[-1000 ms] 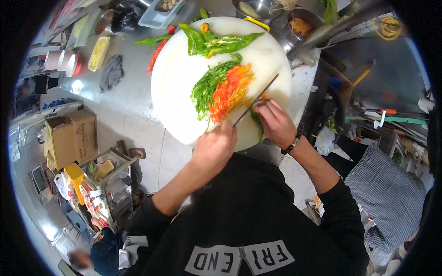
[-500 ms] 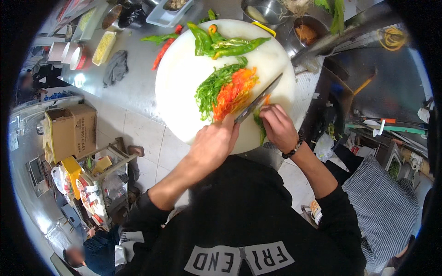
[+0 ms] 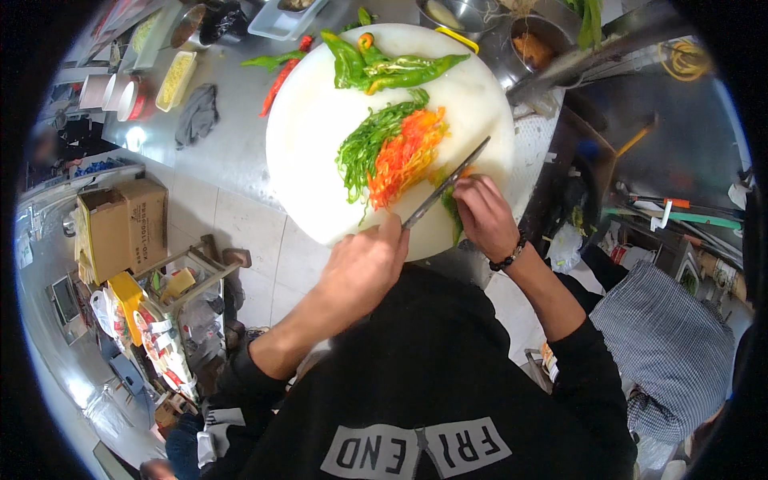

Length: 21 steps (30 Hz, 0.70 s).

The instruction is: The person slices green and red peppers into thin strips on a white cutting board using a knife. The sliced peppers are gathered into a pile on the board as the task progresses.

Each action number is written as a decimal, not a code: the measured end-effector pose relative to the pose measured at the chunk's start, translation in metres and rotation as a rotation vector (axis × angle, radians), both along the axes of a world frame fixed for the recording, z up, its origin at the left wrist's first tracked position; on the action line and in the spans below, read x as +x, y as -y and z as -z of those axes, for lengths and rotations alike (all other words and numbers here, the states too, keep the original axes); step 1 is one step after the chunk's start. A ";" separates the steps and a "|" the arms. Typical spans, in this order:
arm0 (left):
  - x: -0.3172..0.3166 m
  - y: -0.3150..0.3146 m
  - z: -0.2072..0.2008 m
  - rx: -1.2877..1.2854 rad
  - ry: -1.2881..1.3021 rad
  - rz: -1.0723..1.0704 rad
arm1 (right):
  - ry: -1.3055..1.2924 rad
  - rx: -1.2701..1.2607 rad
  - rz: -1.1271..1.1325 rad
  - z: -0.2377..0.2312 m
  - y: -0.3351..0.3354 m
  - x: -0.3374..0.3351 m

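On the round white cutting board [image 3: 304, 152], my left hand [image 3: 366, 260] is closed round the handle of a kitchen knife [image 3: 445, 184]. Its blade points up and to the right, beside the fingertips of my right hand [image 3: 486, 216]. Those fingers are curled down on a pepper; a green part of this pepper [image 3: 453, 218] and a bit of orange show around them, the rest is hidden. Left of the blade lie a heap of orange-red pepper shreds [image 3: 406, 156] and a heap of green pepper shreds [image 3: 364, 152]. Whole green peppers [image 3: 392, 72] rest at the board's far side.
A red pepper [image 3: 280, 86] and a grey cloth [image 3: 198, 116] lie on the metal counter left of the board. Beyond stand a tub of yellow shreds [image 3: 177, 80] and metal bowls [image 3: 468, 16]. A cardboard box [image 3: 124, 228] and a cluttered cart [image 3: 188, 296] are at left.
The knife and my left hand have shifted slightly down and left, and the blade stands a little away from the orange shreds. My right hand stays nearly in place. A person at lower left has moved.
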<state>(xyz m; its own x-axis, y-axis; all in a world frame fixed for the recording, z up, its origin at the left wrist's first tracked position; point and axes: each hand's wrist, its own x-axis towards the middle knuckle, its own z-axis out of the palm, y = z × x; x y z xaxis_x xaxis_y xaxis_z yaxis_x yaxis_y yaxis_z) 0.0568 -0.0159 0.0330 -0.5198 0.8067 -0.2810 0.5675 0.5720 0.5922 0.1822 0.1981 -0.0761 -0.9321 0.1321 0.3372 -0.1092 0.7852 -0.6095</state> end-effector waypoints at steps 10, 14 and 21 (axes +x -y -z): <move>0.003 -0.005 0.013 0.061 -0.005 0.009 | -0.050 -0.031 0.026 0.008 0.001 0.001; 0.009 -0.023 0.040 0.103 -0.019 -0.069 | -0.027 -0.072 0.007 -0.005 0.002 -0.002; 0.000 -0.005 0.009 -0.006 -0.013 0.022 | 0.032 -0.060 -0.028 -0.008 -0.001 0.005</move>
<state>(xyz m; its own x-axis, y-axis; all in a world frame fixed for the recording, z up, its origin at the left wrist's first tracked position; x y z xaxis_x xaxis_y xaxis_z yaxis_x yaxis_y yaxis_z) 0.0572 -0.0114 0.0243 -0.5059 0.8162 -0.2792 0.5878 0.5630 0.5810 0.1874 0.1991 -0.0680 -0.9459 0.1248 0.2996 -0.1105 0.7443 -0.6587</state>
